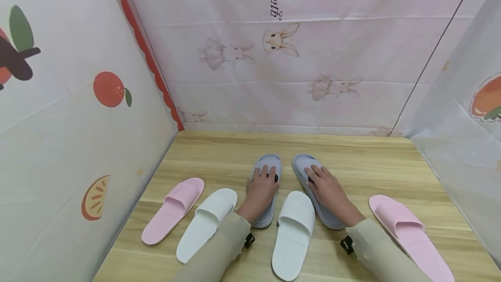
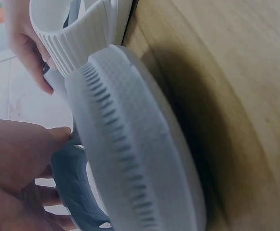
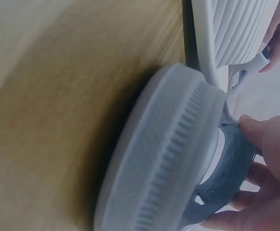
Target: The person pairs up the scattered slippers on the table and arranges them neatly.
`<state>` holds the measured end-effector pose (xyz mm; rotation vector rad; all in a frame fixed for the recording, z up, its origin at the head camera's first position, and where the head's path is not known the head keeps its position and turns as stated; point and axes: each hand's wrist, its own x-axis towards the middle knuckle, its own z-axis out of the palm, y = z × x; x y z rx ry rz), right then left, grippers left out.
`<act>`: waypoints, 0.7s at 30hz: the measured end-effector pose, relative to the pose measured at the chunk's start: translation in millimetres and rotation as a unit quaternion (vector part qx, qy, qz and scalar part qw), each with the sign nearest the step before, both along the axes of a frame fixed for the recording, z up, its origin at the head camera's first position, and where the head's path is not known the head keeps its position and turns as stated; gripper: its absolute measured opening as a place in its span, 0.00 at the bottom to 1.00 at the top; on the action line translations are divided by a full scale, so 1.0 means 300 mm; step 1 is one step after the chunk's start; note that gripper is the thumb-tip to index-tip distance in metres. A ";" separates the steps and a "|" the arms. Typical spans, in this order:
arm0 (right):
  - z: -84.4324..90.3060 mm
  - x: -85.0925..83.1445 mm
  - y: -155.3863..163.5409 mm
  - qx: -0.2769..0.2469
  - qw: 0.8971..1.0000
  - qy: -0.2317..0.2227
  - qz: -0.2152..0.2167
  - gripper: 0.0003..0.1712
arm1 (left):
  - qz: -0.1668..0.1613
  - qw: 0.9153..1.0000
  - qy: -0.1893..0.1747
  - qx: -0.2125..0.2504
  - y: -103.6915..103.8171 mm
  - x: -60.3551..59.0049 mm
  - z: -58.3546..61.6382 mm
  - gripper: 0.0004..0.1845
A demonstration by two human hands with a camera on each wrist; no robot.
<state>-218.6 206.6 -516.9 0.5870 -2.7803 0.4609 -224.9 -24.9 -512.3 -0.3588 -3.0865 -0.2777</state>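
Two grey slippers lie side by side, toes away from me, at the middle of the wooden table [image 1: 383, 164]. My left hand [image 1: 263, 186] lies over the strap of the left grey slipper [image 1: 270, 160]. In the left wrist view its thumb and fingers [image 2: 53, 195] curl round that strap, and the ribbed sole edge [image 2: 130, 159] fills the frame. My right hand [image 1: 326, 186] covers the strap of the right grey slipper [image 1: 303, 162]. The right wrist view shows this hand [image 3: 274, 163] gripping the strap of the slipper [image 3: 164, 159] the same way.
A white slipper [image 1: 293, 234] lies between my forearms, close to both grey ones. Another white slipper [image 1: 205, 225] and a pink one [image 1: 174, 208] lie to the left, and a second pink slipper [image 1: 407, 234] to the right. Printed cloth walls close in three sides.
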 end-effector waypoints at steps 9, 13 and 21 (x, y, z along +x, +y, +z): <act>0.012 -0.027 -0.012 0.011 0.999 -0.037 -0.018 0.29 | 0.002 1.000 0.011 -0.005 0.016 -0.037 0.006 0.31; 0.009 -0.039 -0.017 0.014 0.999 -0.044 -0.026 0.29 | 0.002 1.000 0.008 0.003 0.021 -0.050 0.008 0.31; 0.015 -0.059 -0.029 0.015 0.999 -0.041 -0.025 0.28 | 0.007 1.000 0.001 0.015 0.025 -0.071 0.008 0.31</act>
